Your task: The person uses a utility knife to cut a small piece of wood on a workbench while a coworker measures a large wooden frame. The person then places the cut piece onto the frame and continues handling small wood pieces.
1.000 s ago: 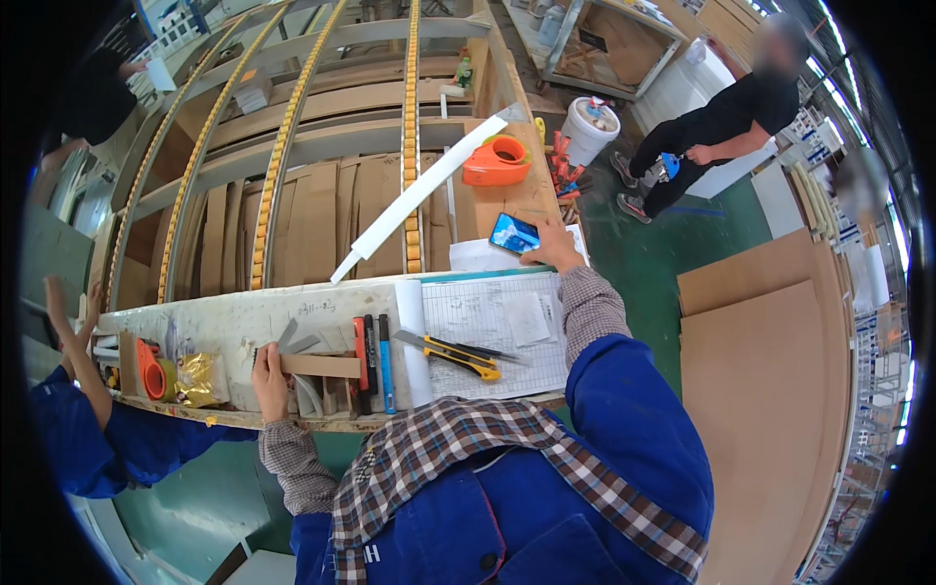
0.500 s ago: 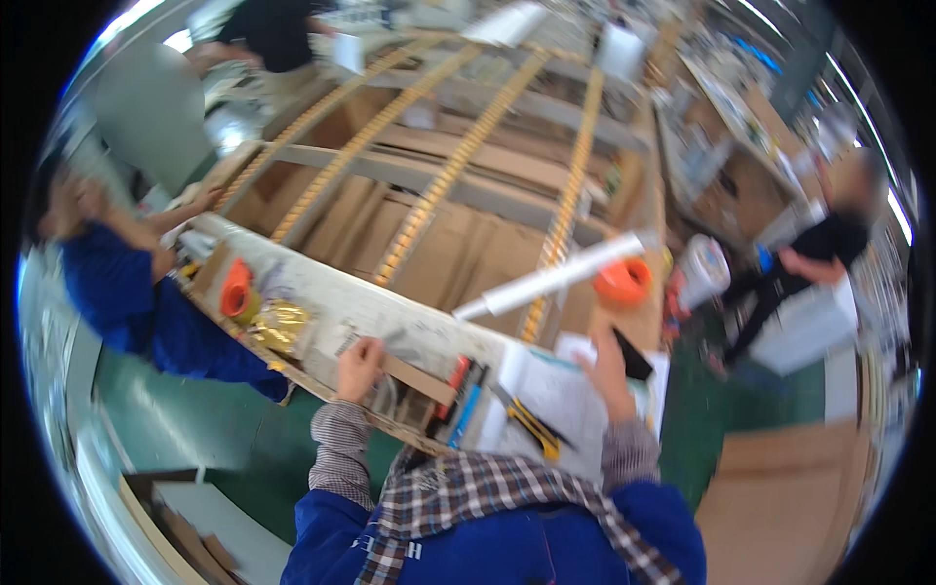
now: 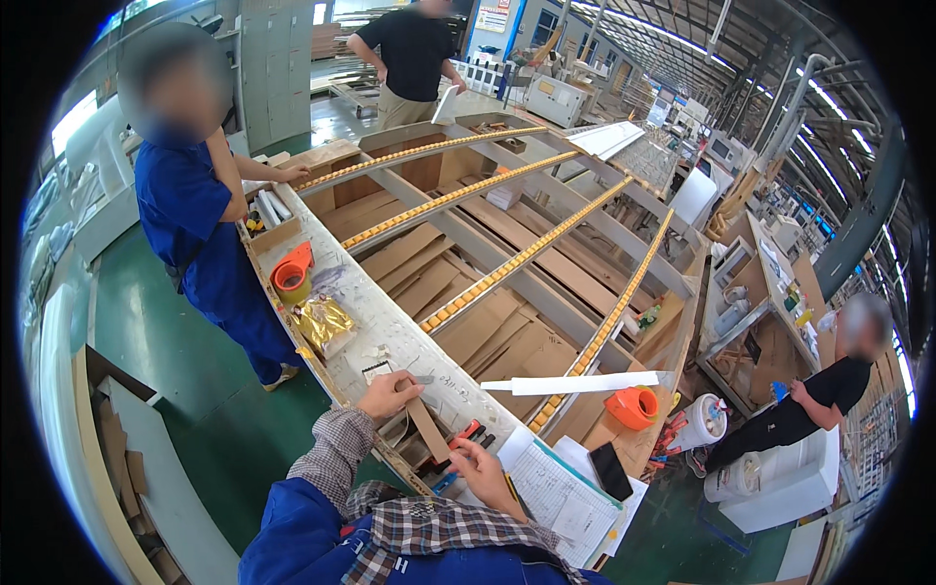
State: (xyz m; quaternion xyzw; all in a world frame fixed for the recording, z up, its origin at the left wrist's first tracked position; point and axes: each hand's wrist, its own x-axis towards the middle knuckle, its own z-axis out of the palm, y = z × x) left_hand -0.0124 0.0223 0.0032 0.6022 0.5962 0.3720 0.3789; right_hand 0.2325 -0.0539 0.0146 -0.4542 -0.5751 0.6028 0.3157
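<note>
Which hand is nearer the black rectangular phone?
Right. The right hand is left of the phone, apart from it across the white printed paper. The left hand is farther left, at the upper end of the brown flat strip.

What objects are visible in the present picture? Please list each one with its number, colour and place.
Large frame: one, grey and brown, centre
Roller strips: four, yellow, across the large frame
Cardboard pieces: several, brown, inside the large frame
Ledge: one, white, along the near side
Tape dispensers: two, orange, left and right
Packet: one, gold, on the ledge
Long strip: one, white, across the right roller strip
Phone: one, black, on papers
Papers: several, white, lower right
Bucket: one, white, right
Other people: three, blue or black tops, left, top, right
Brown strip: one, brown, between the hands
Left hand: one, checked cuff, strip's upper end
Right hand: one, bare, strip's lower end
</note>
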